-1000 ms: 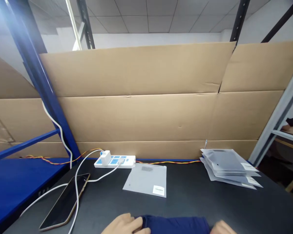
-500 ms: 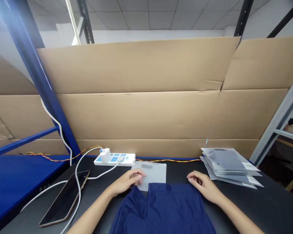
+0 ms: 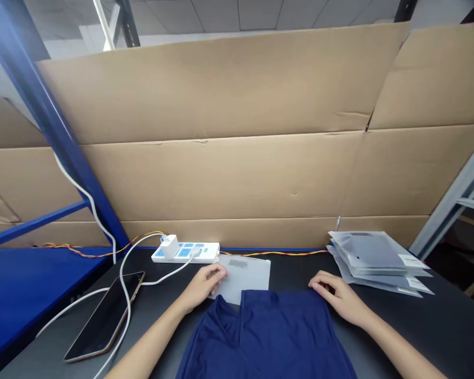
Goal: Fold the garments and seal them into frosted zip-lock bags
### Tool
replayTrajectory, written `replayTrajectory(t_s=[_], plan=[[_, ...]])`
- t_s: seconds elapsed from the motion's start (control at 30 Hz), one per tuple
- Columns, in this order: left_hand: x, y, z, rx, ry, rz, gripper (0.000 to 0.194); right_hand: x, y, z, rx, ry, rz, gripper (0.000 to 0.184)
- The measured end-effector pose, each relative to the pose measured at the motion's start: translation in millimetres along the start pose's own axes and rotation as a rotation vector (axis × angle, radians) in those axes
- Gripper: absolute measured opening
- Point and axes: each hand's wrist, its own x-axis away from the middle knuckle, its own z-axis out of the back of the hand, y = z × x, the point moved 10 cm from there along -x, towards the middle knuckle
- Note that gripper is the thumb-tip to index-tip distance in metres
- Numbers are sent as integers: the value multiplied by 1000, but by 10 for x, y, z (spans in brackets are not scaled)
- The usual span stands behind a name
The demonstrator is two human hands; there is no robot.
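A navy blue garment (image 3: 284,337) lies flat on the black tabletop, its straight upper edge away from me and a folded flap at its upper left. My left hand (image 3: 204,284) is just beyond its upper left corner, fingers loosely curled, over the left edge of a frosted plastic bag (image 3: 247,276). This bag lies flat behind the garment. My right hand (image 3: 337,297) rests near the garment's upper right corner, fingers gently bent and the thumb apart from them. Nothing shows in either hand.
A stack of frosted plastic bags (image 3: 379,258) lies at the right rear. On the left are a phone (image 3: 105,318), a white cable (image 3: 127,302) looping over it, and a power strip (image 3: 203,252). A cardboard wall (image 3: 237,179) stands behind; a blue post (image 3: 69,123) rises at left.
My right hand has shifted slightly right, and my left hand slightly left off part of the bag. The view has tilted down a little. The garment lies as before.
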Motion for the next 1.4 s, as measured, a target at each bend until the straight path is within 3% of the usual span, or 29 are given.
replayTrajectory(t_s=[0.53,0.67,0.8,0.9,1.0,1.17,1.3,1.4], plan=[[3,54,-36,-81,-39,-7,43,22,-54,29,9,-1,8,32],[111,334,-119,-161,-62,-59,44,35,-40,100,33,-49,19,27],[333,690,-356,-486,-91,-163,35,75,15,174,24,-92,-3,25],[404,733,-506,-632,-96,-204,32,105,-11,145,14,-86,6,22],[362,682,-617,-640,-142,-259,20,94,-46,98,5,-55,15,18],[284,802,-581,-632,-105,-324,19,37,-158,276,-26,47,18,21],[563,1122,-703,-811,-137,-501,23,291,-503,494,5,91,90,19],[971,1182,-900,-980,-269,-591,30,717,-689,433,45,-1,108,16]])
